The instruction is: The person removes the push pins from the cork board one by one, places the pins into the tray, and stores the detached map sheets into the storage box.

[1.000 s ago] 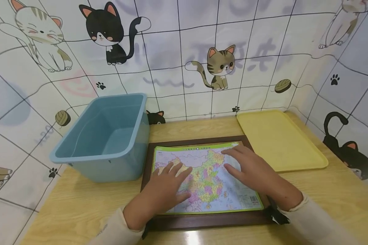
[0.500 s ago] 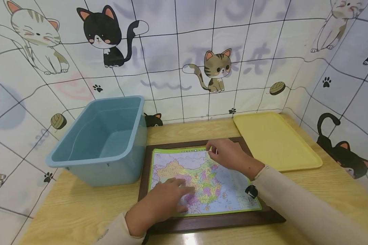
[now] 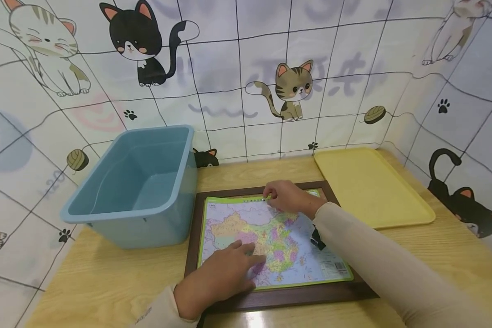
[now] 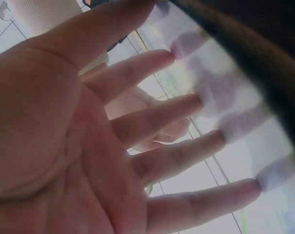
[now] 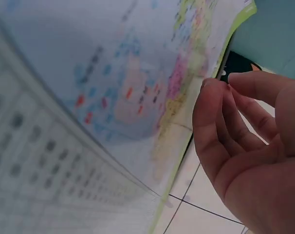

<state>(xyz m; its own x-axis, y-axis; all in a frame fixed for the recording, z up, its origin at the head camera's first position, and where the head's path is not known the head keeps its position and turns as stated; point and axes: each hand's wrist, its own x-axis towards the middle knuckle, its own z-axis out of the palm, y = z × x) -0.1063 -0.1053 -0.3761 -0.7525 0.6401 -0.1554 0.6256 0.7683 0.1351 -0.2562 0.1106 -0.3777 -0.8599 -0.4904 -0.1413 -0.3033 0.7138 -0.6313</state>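
A map sheet point(image 3: 229, 218) with a green border lies on a dark brown framed board point(image 3: 279, 298). My right hand point(image 3: 287, 196) is at the middle of the map's top edge, where its thumb and fingertips pinch a tiny pale pin point(image 3: 264, 199). The pin is mostly hidden by the fingers. In the right wrist view, the tips of the thumb and index finger point(image 5: 208, 112) meet right at the sheet's edge. My left hand point(image 3: 223, 271) lies spread over the map's lower left. Its fingertips point(image 4: 213, 139) touch the glossy surface in the left wrist view.
To the left of the board stands a deep blue plastic tub point(image 3: 123, 228). A flat yellow tray point(image 3: 373, 187) is at the back right. Behind the wooden table point(image 3: 106, 282) rises a wall point(image 3: 221, 54) printed with cats and grid lines.
My right hand has moved left along the map's top edge, its fingers going from spread to pinching. My left hand has lowered slightly toward the map's lower part, still spread.
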